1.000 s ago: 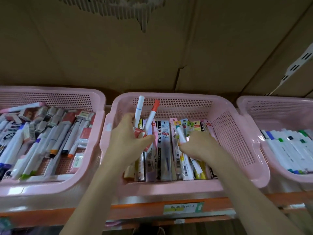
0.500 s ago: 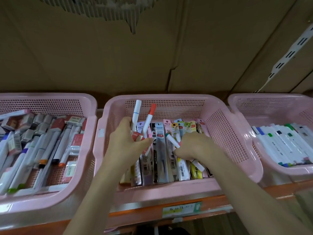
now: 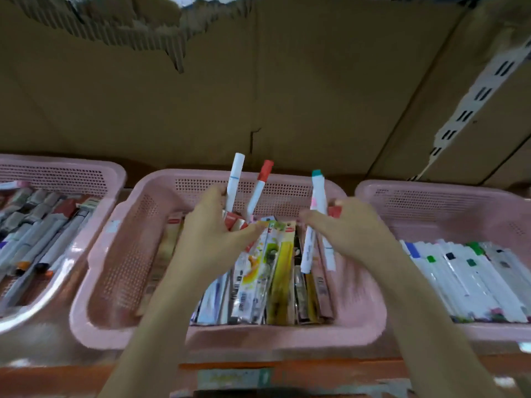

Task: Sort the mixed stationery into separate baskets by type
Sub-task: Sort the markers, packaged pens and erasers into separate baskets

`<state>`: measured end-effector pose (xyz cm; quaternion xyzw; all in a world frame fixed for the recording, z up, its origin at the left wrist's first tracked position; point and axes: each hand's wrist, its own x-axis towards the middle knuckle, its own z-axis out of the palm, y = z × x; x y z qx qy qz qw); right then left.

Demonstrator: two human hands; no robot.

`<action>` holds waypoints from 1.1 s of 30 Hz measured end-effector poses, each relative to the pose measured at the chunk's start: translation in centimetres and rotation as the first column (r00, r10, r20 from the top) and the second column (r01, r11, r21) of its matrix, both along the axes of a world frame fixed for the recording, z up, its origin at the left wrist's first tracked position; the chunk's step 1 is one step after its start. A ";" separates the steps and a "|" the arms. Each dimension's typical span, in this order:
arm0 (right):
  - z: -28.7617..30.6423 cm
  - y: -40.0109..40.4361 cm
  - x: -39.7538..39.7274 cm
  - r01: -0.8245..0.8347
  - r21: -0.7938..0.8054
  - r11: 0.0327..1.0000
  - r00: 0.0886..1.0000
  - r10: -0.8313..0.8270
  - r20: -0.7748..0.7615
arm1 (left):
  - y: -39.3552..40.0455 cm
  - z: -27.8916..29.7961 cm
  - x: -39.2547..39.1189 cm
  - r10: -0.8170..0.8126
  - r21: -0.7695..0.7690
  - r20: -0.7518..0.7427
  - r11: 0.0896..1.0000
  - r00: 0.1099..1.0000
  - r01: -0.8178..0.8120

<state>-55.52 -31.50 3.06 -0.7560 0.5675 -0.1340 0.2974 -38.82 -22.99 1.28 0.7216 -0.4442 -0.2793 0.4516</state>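
Note:
Three pink baskets stand side by side on a shelf. Over the middle basket (image 3: 123,254), my left hand (image 3: 212,239) grips a white marker (image 3: 234,179) and a red-capped marker (image 3: 260,186), both pointing up, plus a small red-labelled packet. My right hand (image 3: 353,228) holds a white marker with a teal cap (image 3: 317,193) upright, and a second white marker (image 3: 329,254) hangs below its fingers. Packaged pens (image 3: 267,271) lie in rows in the middle basket under both hands.
The left basket (image 3: 100,202) holds grey and white markers with mixed caps. The right basket (image 3: 431,202) holds rows of white markers with coloured caps. Cardboard forms the back wall. A white slotted rail (image 3: 471,107) runs up at the right. An orange shelf edge (image 3: 316,366) lies below.
My right hand has lifted out of the packaged pens, raising the teal-capped marker upright. My left hand has stayed put with its two markers. The view has tilted slightly.

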 end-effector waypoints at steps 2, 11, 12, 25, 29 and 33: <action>0.6 -0.9 -4.0 0.074 -0.102 0.992 0.991 -0.061 0.122 | -1.0 0.2 -3.7 0.001 -0.040 -0.010 0.999 1.000 -0.002; 0.3 -5.7 -25.5 0.171 -0.163 0.972 0.984 -0.176 -0.016 | -5.7 0.6 -24.2 -0.116 -0.126 -0.098 0.987 0.988 0.103; 0.0 -6.2 -27.2 0.175 -0.163 0.971 0.982 -0.185 -0.048 | -5.9 0.5 -25.7 -0.118 -0.117 -0.093 0.987 0.989 0.107; -3.8 -9.3 -30.4 0.035 0.027 0.999 0.933 -0.023 -0.360 | -6.7 0.0 -29.6 0.016 0.033 0.055 0.999 0.998 -0.017; -4.6 -10.2 -29.4 -0.007 0.120 0.993 0.871 0.065 -0.487 | -6.6 -0.4 -28.8 0.016 0.074 0.012 0.997 1.000 -0.017; -4.7 -10.0 -28.8 -0.023 0.198 0.980 0.851 0.123 -0.510 | -7.0 -0.6 -27.7 0.016 0.066 -0.006 0.998 1.000 -0.016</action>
